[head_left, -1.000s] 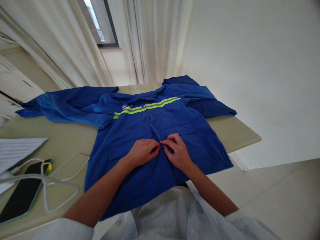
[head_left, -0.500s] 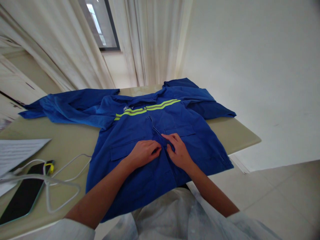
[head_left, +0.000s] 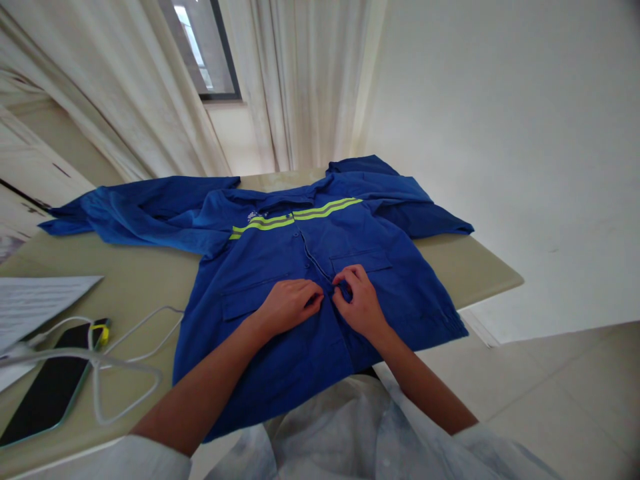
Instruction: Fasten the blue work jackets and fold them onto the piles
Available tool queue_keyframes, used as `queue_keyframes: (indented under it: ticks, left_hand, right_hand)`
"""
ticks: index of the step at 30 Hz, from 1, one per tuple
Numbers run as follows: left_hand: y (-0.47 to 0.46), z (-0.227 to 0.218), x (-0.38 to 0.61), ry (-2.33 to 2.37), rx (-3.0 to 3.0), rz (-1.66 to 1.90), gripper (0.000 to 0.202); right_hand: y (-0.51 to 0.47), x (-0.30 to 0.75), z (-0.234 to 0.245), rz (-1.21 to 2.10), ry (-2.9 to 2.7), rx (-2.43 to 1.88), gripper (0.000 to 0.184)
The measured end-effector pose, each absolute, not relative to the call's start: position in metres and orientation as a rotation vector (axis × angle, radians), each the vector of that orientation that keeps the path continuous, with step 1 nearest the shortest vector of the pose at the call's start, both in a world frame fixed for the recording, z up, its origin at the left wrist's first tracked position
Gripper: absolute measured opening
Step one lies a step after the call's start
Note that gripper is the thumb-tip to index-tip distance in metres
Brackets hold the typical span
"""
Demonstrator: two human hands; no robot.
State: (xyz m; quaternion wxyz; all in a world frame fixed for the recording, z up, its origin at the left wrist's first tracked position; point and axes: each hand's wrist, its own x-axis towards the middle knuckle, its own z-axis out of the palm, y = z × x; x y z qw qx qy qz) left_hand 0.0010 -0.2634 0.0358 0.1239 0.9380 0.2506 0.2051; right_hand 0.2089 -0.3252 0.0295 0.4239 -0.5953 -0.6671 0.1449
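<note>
A blue work jacket (head_left: 280, 257) with yellow-and-grey stripes across the chest lies front up, its sleeves spread to both sides. Its front opening runs down the middle, with a button showing near the stripe. My left hand (head_left: 290, 303) is closed at the left side of the opening, thumb and fingers pinched on the jacket's fabric. Just across from it, my right hand (head_left: 359, 300) pinches the other front edge, thumb and forefinger curled together. The fingertips of both hands are a short way apart, and any button between them is hidden.
The jacket lies on a pale table (head_left: 145, 273) and hangs over its near edge. At the left are printed paper (head_left: 45, 300), a black phone (head_left: 50, 387) and a looped white cable (head_left: 127, 363). Curtains (head_left: 310, 80) and a white wall (head_left: 500, 133) stand behind.
My right forefinger, stretched out along the opening before, has curled in toward the thumb on the jacket edge. My left hand and the jacket have stayed nearly still.
</note>
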Motion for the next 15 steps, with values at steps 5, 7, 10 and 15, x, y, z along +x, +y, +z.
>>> queue_keyframes:
  ticks: [5,7,10,15]
  left_hand:
    - [-0.257,0.04,-0.004,0.652,2.573,0.5,0.012]
    - [-0.255,0.042,-0.006,0.569,2.54,0.432,0.013]
    - [-0.256,0.044,-0.005,0.619,2.561,0.403,0.01]
    - [-0.264,0.042,0.001,0.841,2.539,0.56,0.004]
  right_hand:
    - [-0.322,0.214,0.03,0.445,-1.706,-1.475,0.003]
    - [-0.322,0.218,0.034,0.546,-1.707,-1.423,0.005]
    - [-0.323,0.219,0.039,0.655,-1.72,-1.346,0.003]
    - [-0.328,0.21,0.036,0.641,-1.668,-1.279,0.005]
